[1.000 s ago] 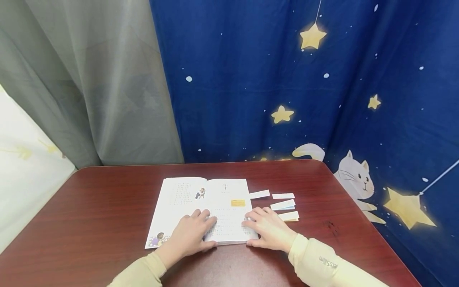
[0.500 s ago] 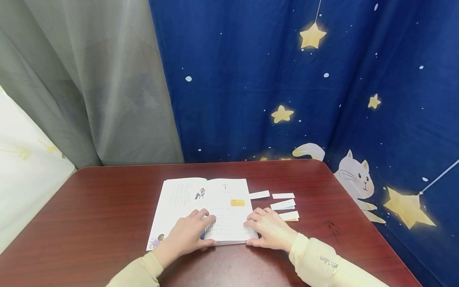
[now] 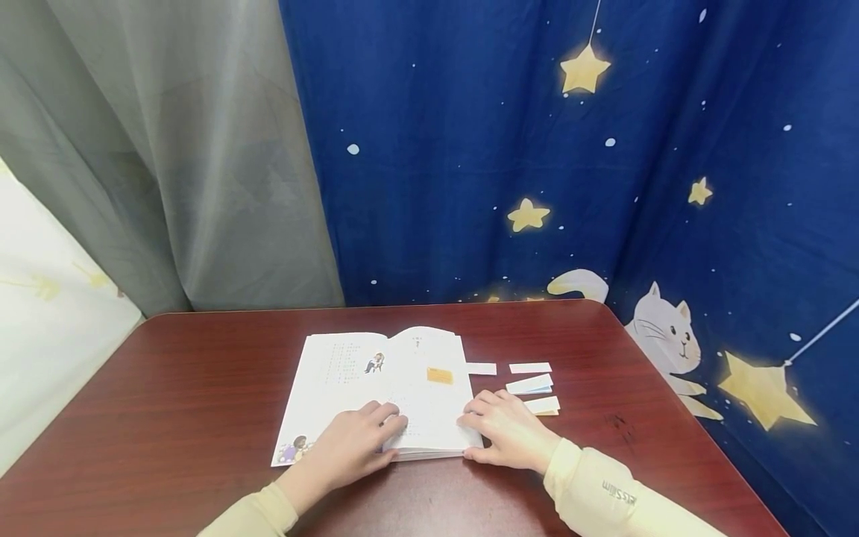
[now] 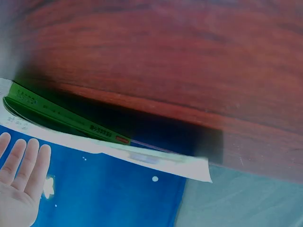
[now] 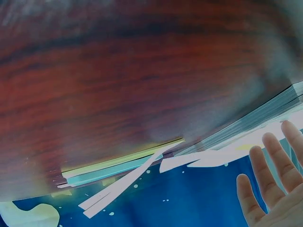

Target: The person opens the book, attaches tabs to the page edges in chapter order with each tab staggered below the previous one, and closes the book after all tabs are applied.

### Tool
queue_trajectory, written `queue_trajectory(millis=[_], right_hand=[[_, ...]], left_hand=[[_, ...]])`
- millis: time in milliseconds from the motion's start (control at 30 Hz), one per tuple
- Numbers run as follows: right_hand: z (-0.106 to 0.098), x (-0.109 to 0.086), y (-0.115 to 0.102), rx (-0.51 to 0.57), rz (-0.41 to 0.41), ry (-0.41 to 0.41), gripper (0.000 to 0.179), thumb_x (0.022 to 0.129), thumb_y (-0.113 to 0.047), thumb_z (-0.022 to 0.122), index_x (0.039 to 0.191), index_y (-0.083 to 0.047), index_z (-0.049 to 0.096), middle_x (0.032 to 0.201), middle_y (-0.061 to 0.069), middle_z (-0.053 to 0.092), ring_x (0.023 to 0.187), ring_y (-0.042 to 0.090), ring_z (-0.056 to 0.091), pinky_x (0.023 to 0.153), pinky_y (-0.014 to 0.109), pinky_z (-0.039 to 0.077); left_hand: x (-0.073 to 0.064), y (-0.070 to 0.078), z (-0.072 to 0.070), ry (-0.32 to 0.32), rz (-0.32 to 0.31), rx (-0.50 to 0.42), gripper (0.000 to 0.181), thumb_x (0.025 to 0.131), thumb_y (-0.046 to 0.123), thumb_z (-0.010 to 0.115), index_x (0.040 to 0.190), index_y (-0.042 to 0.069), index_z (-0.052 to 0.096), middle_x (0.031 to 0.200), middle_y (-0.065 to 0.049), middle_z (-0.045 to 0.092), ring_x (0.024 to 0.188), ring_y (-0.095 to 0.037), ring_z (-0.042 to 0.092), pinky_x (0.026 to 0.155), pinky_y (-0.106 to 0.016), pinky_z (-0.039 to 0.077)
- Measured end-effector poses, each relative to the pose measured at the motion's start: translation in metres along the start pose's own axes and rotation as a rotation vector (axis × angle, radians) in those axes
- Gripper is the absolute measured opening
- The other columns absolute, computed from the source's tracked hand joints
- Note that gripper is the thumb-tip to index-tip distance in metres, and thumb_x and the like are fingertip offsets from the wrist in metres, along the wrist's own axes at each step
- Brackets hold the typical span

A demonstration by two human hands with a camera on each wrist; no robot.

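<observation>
An open book (image 3: 344, 384) with white printed pages and small coloured drawings lies on the table. My left hand (image 3: 353, 441) rests across its lower middle beside the spine, fingertips on the right page (image 3: 429, 421) and thumb at the bottom edge. That page bulges upward near the spine. My right hand (image 3: 505, 428) lies over the lower right corner, fingers on the page and thumb at the front edge. The right wrist view shows its fingers (image 5: 272, 179) straight and spread. In the left wrist view, the green spine (image 4: 66, 116) shows. A white paper strip (image 3: 482, 368) sticks out from the right edge.
Several folded paper strips lie right of the book: a white one (image 3: 530, 367), a white-and-blue one (image 3: 530, 383) and a white-and-yellow one (image 3: 543, 405) near my right hand. The dark red table (image 3: 168, 418) ends at a grey curtain (image 3: 248, 186) and a blue star-patterned curtain (image 3: 436, 149).
The right page has arched up near the spine. My left hand has shifted slightly down. The strip at the book's right edge has turned level and sticks out less. My right hand has barely moved.
</observation>
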State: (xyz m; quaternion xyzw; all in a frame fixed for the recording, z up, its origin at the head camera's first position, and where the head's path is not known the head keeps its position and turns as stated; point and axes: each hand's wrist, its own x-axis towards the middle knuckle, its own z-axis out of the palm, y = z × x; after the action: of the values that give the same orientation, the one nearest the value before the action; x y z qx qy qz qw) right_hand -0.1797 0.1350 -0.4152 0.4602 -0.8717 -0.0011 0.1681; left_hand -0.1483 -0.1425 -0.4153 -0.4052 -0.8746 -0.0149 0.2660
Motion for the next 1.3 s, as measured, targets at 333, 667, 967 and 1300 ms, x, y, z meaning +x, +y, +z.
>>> queue_trajectory(millis=[333,667,967,1300], right_hand=[[0.002,-0.001,0.0,-0.013,-0.014,0.007,0.038,0.071,-0.048,0.068,0.097,-0.022,0.066,0.095,-0.006,0.061,0.092,0.014,0.054,0.075,0.032,0.044],[0.004,-0.001,0.0,-0.033,-0.021,-0.017,0.039,0.07,-0.048,0.069,0.098,-0.02,0.066,0.095,-0.006,0.06,0.09,0.013,0.053,0.07,0.03,0.042],[0.003,-0.003,0.002,-0.025,-0.037,0.019,0.036,0.07,-0.044,0.07,0.096,-0.019,0.067,0.091,-0.006,0.061,0.085,0.012,0.054,0.07,0.029,0.044],[0.003,-0.002,0.002,-0.023,-0.046,0.011,0.035,0.072,-0.044,0.069,0.096,-0.019,0.067,0.089,-0.006,0.061,0.083,0.012,0.054,0.067,0.028,0.043]], left_hand=[[0.0,0.005,-0.002,0.025,0.027,0.043,0.048,0.068,0.018,0.063,0.116,0.016,0.056,0.114,-0.002,0.057,0.1,-0.018,0.056,0.071,-0.033,0.05],[-0.002,-0.001,-0.009,0.115,0.003,0.049,0.055,0.07,0.011,0.052,0.125,0.011,0.051,0.124,-0.009,0.053,0.112,-0.025,0.051,0.085,-0.04,0.044],[-0.011,-0.011,-0.015,0.166,-0.09,0.155,0.054,0.088,0.009,0.015,0.133,0.009,0.044,0.14,-0.013,0.04,0.129,-0.031,0.037,0.099,-0.054,0.03],[-0.027,-0.02,-0.017,0.098,-0.138,0.152,0.075,0.058,0.007,0.061,0.131,0.011,0.047,0.139,-0.013,0.041,0.127,-0.033,0.036,0.101,-0.058,0.02]])
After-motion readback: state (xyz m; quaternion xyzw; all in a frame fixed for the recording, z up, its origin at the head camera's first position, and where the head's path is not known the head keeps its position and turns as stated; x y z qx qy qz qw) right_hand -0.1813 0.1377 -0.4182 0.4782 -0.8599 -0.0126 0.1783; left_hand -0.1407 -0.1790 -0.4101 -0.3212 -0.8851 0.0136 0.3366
